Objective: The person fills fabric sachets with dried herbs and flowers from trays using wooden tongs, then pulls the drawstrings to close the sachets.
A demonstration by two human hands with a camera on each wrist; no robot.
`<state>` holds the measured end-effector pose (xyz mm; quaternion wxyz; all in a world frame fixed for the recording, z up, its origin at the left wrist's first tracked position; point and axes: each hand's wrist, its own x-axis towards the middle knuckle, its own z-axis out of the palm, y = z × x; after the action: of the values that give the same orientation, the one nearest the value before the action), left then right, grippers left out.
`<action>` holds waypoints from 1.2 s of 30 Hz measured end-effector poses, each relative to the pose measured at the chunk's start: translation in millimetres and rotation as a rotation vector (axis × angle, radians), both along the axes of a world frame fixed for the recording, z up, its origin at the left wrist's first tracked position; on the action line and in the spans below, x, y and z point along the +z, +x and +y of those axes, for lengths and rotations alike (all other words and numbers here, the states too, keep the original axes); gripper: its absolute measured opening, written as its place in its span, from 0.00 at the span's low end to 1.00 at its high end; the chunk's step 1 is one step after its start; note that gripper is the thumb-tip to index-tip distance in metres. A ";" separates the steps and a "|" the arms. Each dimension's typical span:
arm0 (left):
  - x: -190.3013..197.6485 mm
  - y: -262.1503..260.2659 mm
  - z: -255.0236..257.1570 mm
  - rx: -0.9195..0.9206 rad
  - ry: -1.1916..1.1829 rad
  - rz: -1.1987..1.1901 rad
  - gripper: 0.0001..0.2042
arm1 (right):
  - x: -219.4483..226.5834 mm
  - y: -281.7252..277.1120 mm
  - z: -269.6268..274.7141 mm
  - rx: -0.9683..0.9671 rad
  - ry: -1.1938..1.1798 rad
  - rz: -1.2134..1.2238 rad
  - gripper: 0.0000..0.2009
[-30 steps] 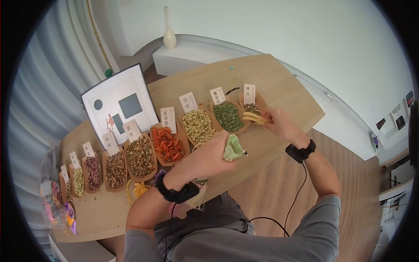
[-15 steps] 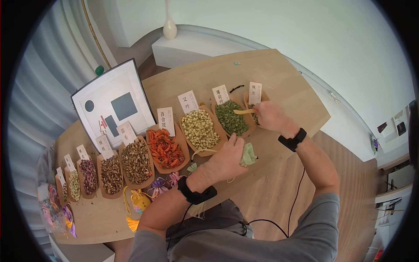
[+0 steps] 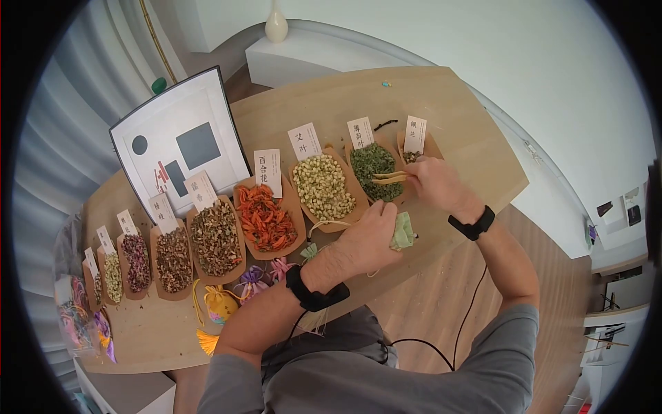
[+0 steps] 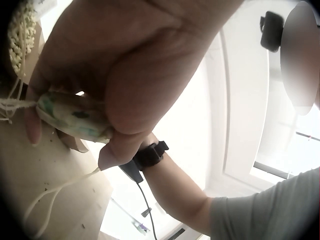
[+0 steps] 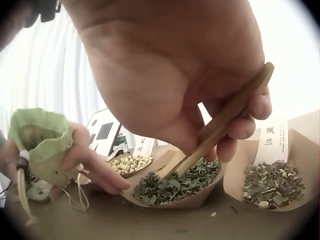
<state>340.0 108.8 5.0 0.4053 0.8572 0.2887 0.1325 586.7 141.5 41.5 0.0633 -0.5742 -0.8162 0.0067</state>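
In the head view my right hand [image 3: 441, 185] pinches light wooden tongs [image 3: 391, 177] over the tray of green dried leaves [image 3: 373, 163]. The right wrist view shows the tips of the tongs [image 5: 215, 131] in among those leaves [image 5: 175, 185]. Just in front of that tray, my left hand [image 3: 365, 240] grips a small green cloth pouch [image 3: 403, 231]. Its mouth is open and faces up in the right wrist view, with cords hanging from the pouch [image 5: 42, 145]. A patterned side of the pouch [image 4: 75, 117] shows between thumb and fingers in the left wrist view.
Labelled trays of dried herbs and flowers run leftward, including orange petals [image 3: 265, 219] and pale buds [image 3: 323, 188]. At the right end stands another herb tray [image 3: 432, 146]. A framed board [image 3: 181, 141] leans behind. Small pouches, one yellow [image 3: 219, 303], lie near the front edge.
The tongs have moved left from the rightmost tray to the green leaves, with my right hand. My left hand and the pouch have shifted right, close to the leaf tray.
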 end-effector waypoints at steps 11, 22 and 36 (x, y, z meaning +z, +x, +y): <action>35.0 -20.4 15.0 0.112 -0.106 -0.108 0.29 | -26.5 5.3 -9.3 0.033 0.084 -0.061 0.02; 40.4 -27.4 35.0 0.229 0.003 -0.129 0.34 | 9.4 18.5 -24.4 0.019 0.211 -0.031 0.01; 19.2 -11.7 54.7 0.340 -0.039 -0.083 0.34 | 107.1 -17.3 -41.1 0.240 0.352 -0.200 0.08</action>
<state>328.3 163.5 24.2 0.4050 0.7818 0.4152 0.2288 569.3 100.4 148.6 0.0800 -0.4512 -0.8693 -0.1854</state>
